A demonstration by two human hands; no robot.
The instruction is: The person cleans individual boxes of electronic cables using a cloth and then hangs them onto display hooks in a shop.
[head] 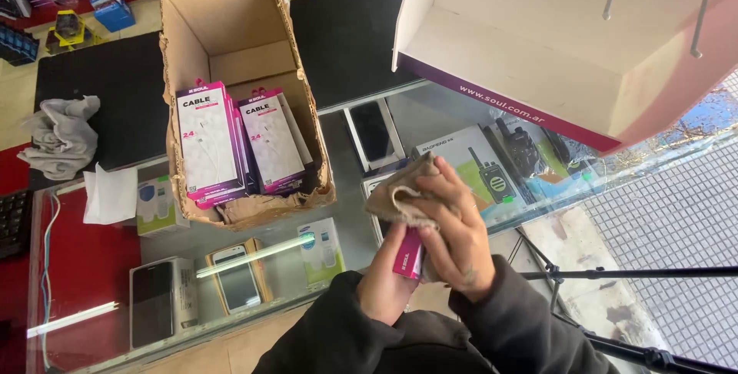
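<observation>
Grey rag (60,136): was left crumpled at the far left of the worktop (346,36).
Cardboard box (238,43): was stood open on the glass worktop, with pink-and-white packages (211,143) upright inside.
Left hand (384,282): grip was closed around a pink package (408,253), held above the glass.
Right hand (457,236): grip was closed on a beige cloth (396,196), pressed against the pink package.
White display stand (538,43): was seen at upper right.
</observation>
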